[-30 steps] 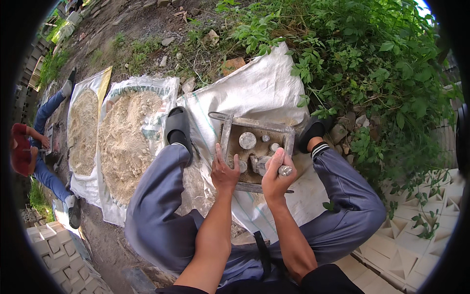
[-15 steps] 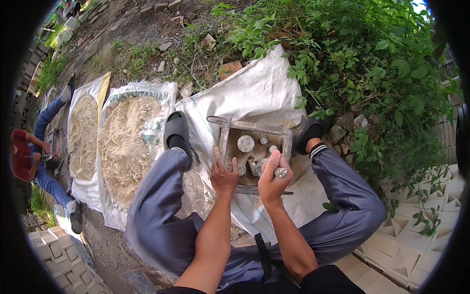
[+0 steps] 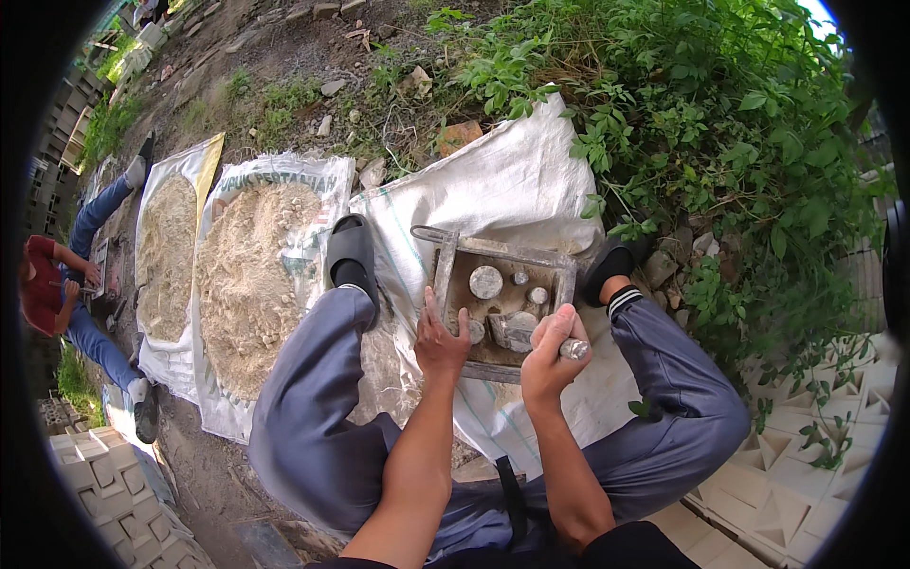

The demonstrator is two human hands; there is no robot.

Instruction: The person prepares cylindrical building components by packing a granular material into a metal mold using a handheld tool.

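Between my feet lies a rectangular mould frame (image 3: 512,248) with grey powdery material inside. Round knobs, among them a large one (image 3: 486,282), rise from its inside. My right hand (image 3: 553,358) is closed around the handle of a small trowel (image 3: 515,332), at the frame's near right corner. The trowel's dusty blade points left, over the near part of the mould. My left hand (image 3: 442,341) rests at the frame's left side, thumb apart from the fingers. Its thumb is close to a knob at the near left (image 3: 476,331).
Under the frame is a white woven sack (image 3: 493,180). Two more sacks at the left carry heaps of sandy powder (image 3: 256,275). Leafy plants (image 3: 720,142) crowd the right, above stacked pale patterned blocks (image 3: 796,455). Another person in a red shirt (image 3: 43,294) sits at far left.
My right hand has drawn the trowel slightly toward me and to the right, uncovering a small knob on the right. My left hand stays at the frame's left side. The whole view has shifted slightly.
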